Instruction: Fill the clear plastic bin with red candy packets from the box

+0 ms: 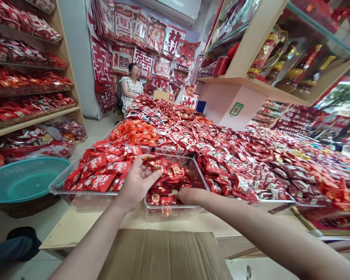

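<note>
Red packets (155,164) show mid-frame, at least one pinched between thumb and fingers of my left grip (137,182) over the clear tray (175,207). My right grip (189,195) dips into that tray, fingers hidden; I cannot tell its opening or hold. A teal basin (26,181) sits at frame left.

My feed is bright and mostly even; daylight comes in between two and three o'clock, bleaching the trees outside (340,95). Toward six, I read the glossy packets (177,171) clearly, with small highlights, and the clear tray (175,207) glints along its rim. My wide lens tilts the shelves (65,50) at ten and the cabinet (261,39) at two. Blur smears my three o'clock edge; shadow darkens below the teal basin (20,182) near eight.
</note>
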{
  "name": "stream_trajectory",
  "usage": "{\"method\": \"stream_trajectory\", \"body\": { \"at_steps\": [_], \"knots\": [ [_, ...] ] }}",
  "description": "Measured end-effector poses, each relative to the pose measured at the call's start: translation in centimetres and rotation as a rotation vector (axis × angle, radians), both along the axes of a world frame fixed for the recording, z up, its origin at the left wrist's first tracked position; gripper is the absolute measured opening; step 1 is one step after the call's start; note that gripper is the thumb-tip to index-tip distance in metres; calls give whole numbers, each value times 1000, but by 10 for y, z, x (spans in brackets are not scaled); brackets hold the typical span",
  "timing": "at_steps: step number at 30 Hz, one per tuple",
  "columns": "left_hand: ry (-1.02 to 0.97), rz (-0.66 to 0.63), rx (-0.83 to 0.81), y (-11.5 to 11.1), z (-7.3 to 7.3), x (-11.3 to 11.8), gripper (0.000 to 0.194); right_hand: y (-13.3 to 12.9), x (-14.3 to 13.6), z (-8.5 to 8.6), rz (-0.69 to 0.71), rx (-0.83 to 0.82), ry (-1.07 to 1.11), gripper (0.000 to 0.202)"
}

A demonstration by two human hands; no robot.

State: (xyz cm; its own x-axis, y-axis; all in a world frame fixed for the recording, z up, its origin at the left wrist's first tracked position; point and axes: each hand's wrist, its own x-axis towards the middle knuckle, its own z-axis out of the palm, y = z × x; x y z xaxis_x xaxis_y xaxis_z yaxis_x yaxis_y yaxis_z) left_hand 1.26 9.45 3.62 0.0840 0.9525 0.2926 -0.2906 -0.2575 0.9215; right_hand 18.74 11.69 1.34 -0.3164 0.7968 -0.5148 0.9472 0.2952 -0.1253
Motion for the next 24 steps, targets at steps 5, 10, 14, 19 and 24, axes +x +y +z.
{"method": "stream_trajectory", "body": {
  "at_steps": [5,10,14,19,24],
  "knots": [
    [-6,-25,14,1,-2,-1,34,3,-2,-6,88,-35,-123,19],
    [2,-44,15,0,-2,-1,33,2,0,2,259,-139,-215,28],
    [-10,-50,15,0,-2,-1,34,2,0,4,272,-106,-176,29],
    [-6,-64,25,0,-3,0,32,-1,0,6,257,-71,-134,29],
    [31,-44,33,0,-4,-1,33,-4,2,6,205,11,-89,23]
  ]
}}
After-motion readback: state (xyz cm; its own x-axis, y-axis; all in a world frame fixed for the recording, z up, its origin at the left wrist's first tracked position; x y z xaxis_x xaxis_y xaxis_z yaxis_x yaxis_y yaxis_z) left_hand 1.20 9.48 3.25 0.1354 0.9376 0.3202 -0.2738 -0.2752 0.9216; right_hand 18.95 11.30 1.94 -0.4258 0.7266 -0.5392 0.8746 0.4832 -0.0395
